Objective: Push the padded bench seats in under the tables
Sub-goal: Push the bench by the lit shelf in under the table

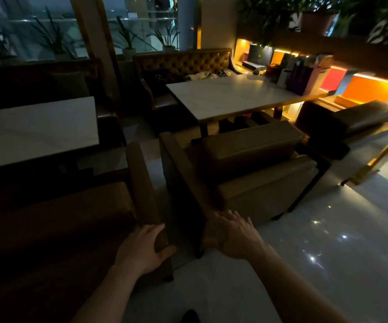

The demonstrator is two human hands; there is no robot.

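Note:
Two brown padded bench seats stand side by side in front of me. The left bench seat (55,213) faces a white table (34,131); my left hand (141,249) grips the near corner of its wooden side panel. The right bench seat (253,169) faces a second white table (230,96), with its cushion close to the table's near edge. My right hand (232,234) rests on the near corner of that seat's wooden frame, fingers spread. A narrow gap of floor runs between the two seats.
A tufted sofa (183,64) sits behind the far table. Another padded seat (360,120) stands to the right. Lit orange shelves (370,87) with bags line the right wall. Glossy grey floor (328,252) stretches right and near. Plants stand by the windows.

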